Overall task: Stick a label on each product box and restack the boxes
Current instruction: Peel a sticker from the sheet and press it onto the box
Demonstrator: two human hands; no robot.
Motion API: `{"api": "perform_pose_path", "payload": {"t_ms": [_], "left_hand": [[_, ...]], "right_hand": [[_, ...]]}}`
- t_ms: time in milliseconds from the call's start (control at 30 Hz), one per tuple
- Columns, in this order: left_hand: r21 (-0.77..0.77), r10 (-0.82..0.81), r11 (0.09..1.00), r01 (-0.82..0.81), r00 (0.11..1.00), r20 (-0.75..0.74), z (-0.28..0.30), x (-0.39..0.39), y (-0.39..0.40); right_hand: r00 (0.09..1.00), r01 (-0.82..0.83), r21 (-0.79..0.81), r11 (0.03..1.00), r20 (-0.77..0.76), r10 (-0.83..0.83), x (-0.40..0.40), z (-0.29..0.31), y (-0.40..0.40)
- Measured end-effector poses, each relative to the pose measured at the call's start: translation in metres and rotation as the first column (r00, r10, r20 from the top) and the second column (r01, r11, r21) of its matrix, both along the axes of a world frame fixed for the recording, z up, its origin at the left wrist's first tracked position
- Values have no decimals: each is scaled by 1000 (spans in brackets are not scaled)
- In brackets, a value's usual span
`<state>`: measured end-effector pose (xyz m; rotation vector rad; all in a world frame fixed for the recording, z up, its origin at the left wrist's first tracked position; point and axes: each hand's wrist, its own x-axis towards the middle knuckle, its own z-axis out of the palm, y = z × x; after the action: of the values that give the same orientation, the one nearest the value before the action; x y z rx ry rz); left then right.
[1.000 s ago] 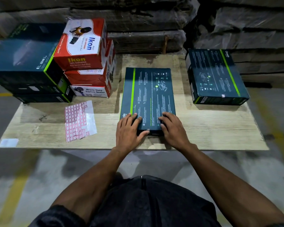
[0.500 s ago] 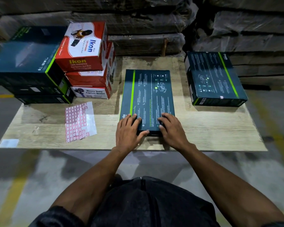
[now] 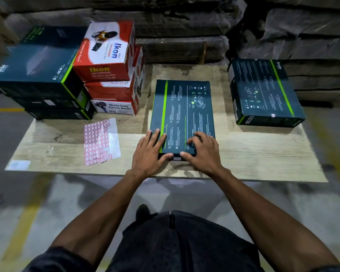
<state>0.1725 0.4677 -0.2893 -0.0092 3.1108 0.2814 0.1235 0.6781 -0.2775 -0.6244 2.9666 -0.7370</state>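
I see the flat dark box lying face-up at the middle of the wooden board, its near end at my hands. Left hand lies on its near-left corner, fingers straight, thumb on the front edge. Right hand rests on its near-right part, fingers bent, thumb on the edge; grip uncertain. Label sheet lies left; a second dark box sits far right.

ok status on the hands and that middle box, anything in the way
Left hand and right hand both flat on near end of dark box, thumbs hooked over its edge. Box lies flat mid-board. Label sheet to its left, untouched. Nothing in the way.
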Motion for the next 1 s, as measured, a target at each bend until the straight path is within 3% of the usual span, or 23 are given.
{"api": "perform_pose_path", "payload": {"t_ms": [100,200,400,633,867,1000], "left_hand": [[72,10,997,-9,1000,-7,-2,1,0],[133,27,991,-22,999,-37,-3,1,1],[195,41,981,-23,995,-88,-5,1,2],[191,39,982,-15,992,-123,-11,0,1],[191,42,981,-20,993,-111,-11,0,1],[194,49,981,-26,992,-119,-13,0,1]], "right_hand": [[998,57,7,998,31,-57,1,3,-5],[976,135,83,987,158,-147,-1,8,-10],[839,241,157,958,462,-287,-17,26,-18],[832,329,137,934,426,-355,-16,27,-24],[831,203,109,973,506,-230,-18,26,-9],[866,239,174,955,407,-291,-13,24,-18]]}}
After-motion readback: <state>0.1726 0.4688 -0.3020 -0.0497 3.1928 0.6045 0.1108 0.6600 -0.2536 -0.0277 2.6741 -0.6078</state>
